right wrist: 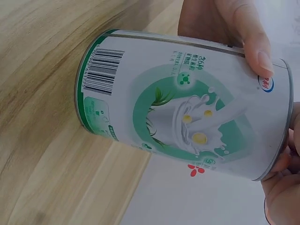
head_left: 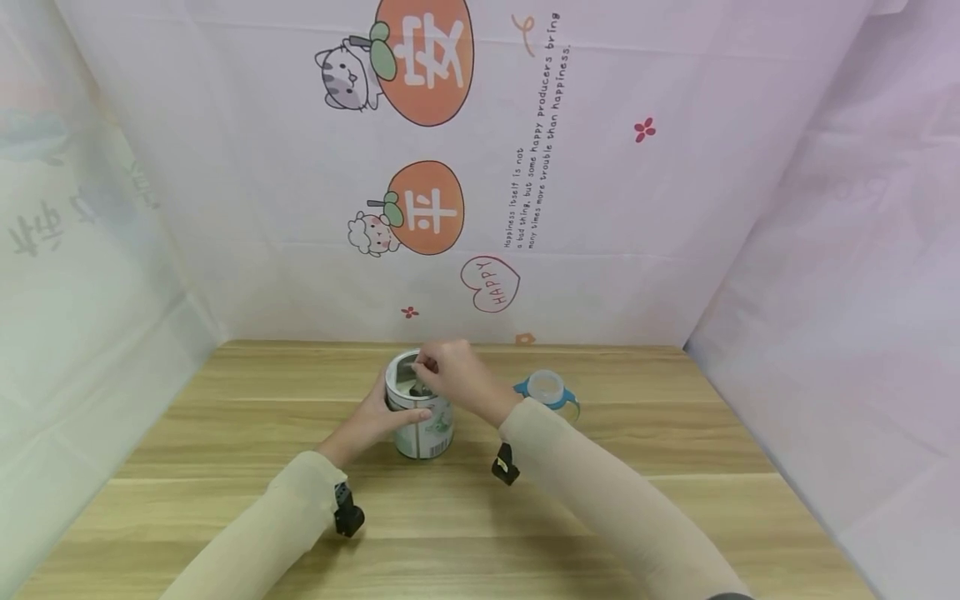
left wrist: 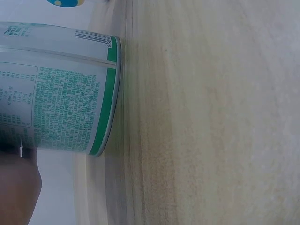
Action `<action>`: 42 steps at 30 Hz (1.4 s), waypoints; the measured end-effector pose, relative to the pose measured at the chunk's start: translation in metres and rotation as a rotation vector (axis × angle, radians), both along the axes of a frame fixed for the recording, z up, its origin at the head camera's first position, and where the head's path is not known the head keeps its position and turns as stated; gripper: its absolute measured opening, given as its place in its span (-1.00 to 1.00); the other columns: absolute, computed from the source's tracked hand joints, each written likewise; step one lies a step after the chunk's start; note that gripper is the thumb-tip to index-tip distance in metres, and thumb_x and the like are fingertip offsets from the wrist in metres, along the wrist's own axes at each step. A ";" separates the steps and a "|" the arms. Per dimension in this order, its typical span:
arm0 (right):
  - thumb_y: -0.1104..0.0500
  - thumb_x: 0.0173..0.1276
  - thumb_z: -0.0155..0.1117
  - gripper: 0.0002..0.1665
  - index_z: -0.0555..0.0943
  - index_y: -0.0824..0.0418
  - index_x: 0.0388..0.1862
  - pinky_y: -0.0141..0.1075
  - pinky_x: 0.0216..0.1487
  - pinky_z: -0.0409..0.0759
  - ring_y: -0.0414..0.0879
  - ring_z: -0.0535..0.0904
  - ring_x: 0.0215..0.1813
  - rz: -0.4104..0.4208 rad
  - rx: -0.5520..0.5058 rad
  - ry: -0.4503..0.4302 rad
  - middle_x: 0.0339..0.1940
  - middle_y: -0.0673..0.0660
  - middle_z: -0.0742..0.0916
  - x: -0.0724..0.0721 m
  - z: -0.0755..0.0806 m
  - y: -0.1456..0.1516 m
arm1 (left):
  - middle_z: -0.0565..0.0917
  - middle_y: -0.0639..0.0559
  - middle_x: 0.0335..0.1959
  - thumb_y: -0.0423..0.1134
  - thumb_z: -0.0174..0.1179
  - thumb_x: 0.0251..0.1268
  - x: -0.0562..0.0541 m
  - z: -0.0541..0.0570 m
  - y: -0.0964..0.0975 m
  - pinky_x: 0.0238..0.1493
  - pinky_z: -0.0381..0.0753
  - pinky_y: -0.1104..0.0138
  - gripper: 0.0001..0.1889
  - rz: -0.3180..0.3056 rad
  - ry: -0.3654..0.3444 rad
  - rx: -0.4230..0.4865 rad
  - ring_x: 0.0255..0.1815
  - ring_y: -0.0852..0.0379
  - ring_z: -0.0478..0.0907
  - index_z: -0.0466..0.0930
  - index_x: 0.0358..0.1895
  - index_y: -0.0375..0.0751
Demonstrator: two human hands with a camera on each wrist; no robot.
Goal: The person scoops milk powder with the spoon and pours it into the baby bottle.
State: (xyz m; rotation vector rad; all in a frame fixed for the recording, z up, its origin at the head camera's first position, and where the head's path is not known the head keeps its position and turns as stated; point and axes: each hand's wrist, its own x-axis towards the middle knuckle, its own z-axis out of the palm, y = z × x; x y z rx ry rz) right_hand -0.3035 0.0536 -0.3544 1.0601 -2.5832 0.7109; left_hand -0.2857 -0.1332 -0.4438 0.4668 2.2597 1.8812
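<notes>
Gripping: left hand [head_left: 375, 415] clamped round the can [head_left: 423, 437], thumb across its near side below the rim.
Can spot: upright on wood table [head_left: 427, 533], to the left of the blue-handled cup [head_left: 546, 386] in head view.
Right hand [head_left: 459, 372]: fingers curled together at the can's mouth, small dark item [head_left: 417, 389] just below them; can't tell if pinched.
Head view only: into the open can, whole cup.
Left wrist only: dense green print panel; blue patch with yellow dots [left wrist: 65, 2], cut off at top edge.
Right wrist only: milk-splash picture up close, left thumb near rim.
Forearms: pale sleeves, angling inward from lower corners.
</notes>
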 end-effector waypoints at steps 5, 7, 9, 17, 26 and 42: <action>0.23 0.45 0.28 -0.88 0.72 0.22 -0.29 -0.54 -0.35 0.57 -0.27 0.63 -0.36 -0.009 0.000 -0.042 -0.37 0.03 0.76 -0.001 0.001 -0.001 | 0.28 -0.07 0.45 -0.03 0.44 0.23 0.001 0.000 -0.001 0.39 0.14 -0.24 0.04 -0.002 0.002 -0.005 0.44 -0.14 0.26 -0.17 0.58 0.25; 0.22 0.45 0.29 -0.87 0.73 0.21 -0.29 -0.52 -0.35 0.58 -0.27 0.62 -0.36 -0.009 0.002 -0.059 -0.38 0.02 0.76 -0.001 0.002 -0.002 | 0.29 -0.06 0.45 -0.01 0.44 0.22 0.001 0.001 -0.001 0.39 0.15 -0.24 0.04 -0.006 0.002 -0.012 0.43 -0.14 0.28 -0.18 0.58 0.26; 0.20 0.45 0.30 -0.86 0.74 0.20 -0.31 -0.50 -0.34 0.58 -0.27 0.61 -0.37 -0.006 0.002 -0.078 -0.39 0.00 0.76 0.000 0.002 -0.002 | 0.29 -0.06 0.44 -0.01 0.44 0.22 0.001 0.002 0.000 0.38 0.16 -0.23 0.04 -0.007 0.001 -0.015 0.42 -0.13 0.29 -0.18 0.58 0.28; 0.17 0.45 0.32 -0.83 0.75 0.18 -0.33 -0.48 -0.38 0.56 -0.28 0.57 -0.43 0.003 -0.003 -0.151 -0.44 -0.04 0.73 0.000 0.005 -0.002 | 0.28 -0.10 0.45 -0.05 0.43 0.25 0.000 0.001 -0.002 0.38 0.17 -0.24 0.05 -0.021 0.007 -0.005 0.43 -0.17 0.27 -0.21 0.59 0.25; 0.14 0.46 0.30 -0.82 0.75 0.17 -0.32 -0.45 -0.38 0.55 -0.26 0.56 -0.42 -0.001 -0.004 -0.200 -0.44 -0.06 0.73 -0.002 0.006 -0.001 | 0.33 -0.07 0.41 -0.06 0.43 0.24 0.000 0.001 -0.002 0.36 0.22 -0.21 0.04 -0.033 0.000 0.016 0.40 -0.13 0.32 -0.20 0.58 0.28; 0.10 0.46 0.28 -0.80 0.76 0.14 -0.32 -0.39 -0.36 0.56 -0.22 0.57 -0.37 -0.029 -0.121 -0.311 -0.42 -0.08 0.72 -0.006 0.005 0.004 | 0.31 0.00 0.42 -0.01 0.46 0.19 0.002 0.002 -0.001 0.37 0.20 -0.21 0.05 -0.006 -0.013 -0.009 0.42 -0.11 0.29 -0.17 0.57 0.31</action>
